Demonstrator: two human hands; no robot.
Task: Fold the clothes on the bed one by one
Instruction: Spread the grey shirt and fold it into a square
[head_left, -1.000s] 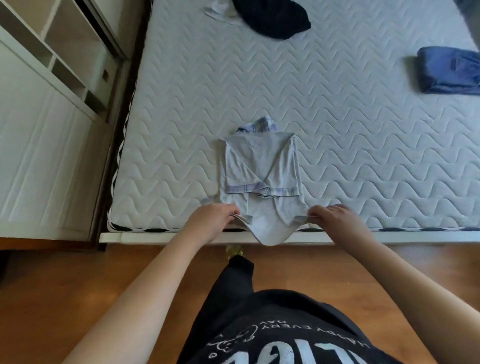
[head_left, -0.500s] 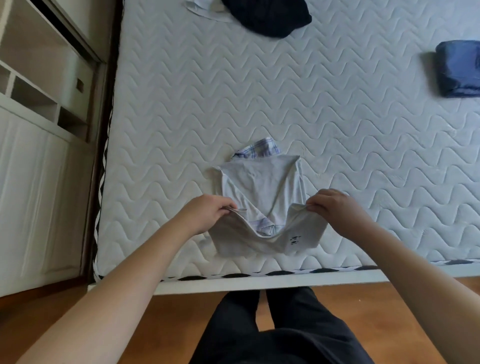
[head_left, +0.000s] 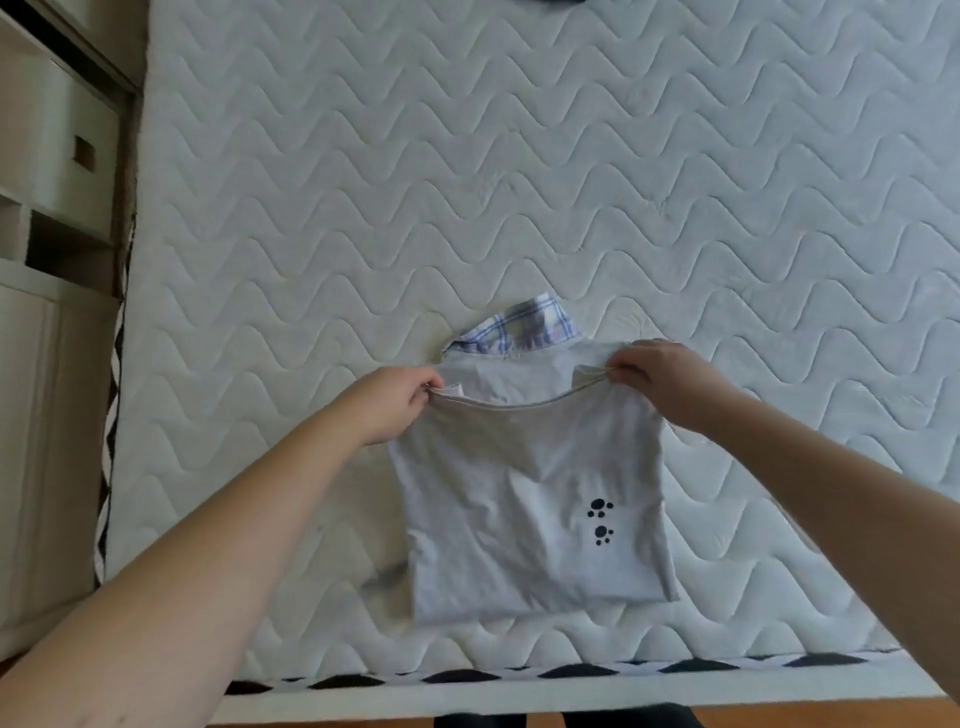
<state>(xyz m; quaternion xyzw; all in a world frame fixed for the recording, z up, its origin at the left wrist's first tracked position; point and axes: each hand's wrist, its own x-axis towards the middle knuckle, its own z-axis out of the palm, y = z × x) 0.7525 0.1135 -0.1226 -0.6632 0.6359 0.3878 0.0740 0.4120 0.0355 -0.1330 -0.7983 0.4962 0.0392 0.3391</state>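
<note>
Far left of the frame there's a white cabinet (head_left: 47, 364) with open cubbies, right up against the side of the bed (head_left: 571, 156); can't make out anything in the cubbies. The mattress's left edge runs down beside it, and the near edge with the black-and-white trim (head_left: 519, 675) sits along the bottom of the frame.

Left hand (head_left: 387, 405) comes in from the lower left, fingers (head_left: 423, 397) pinched tight on the left corner of the shirt's folded-over hem. The light grey shirt (head_left: 519, 493) lies in the lower middle of the frame, flat on the mattress just short of the near edge, two small dark paw prints (head_left: 600, 522) on it. A plaid collar (head_left: 524, 327) pokes out above the top of it.

Right hand (head_left: 665, 384) is at middle right, fingers (head_left: 623, 371) closed on the other corner of that hem, the edge sagging a bit between the two hands.

Tons of bare quilted mattress above and to the right. A sliver of something dark (head_left: 561, 1) shows at the very top edge.
</note>
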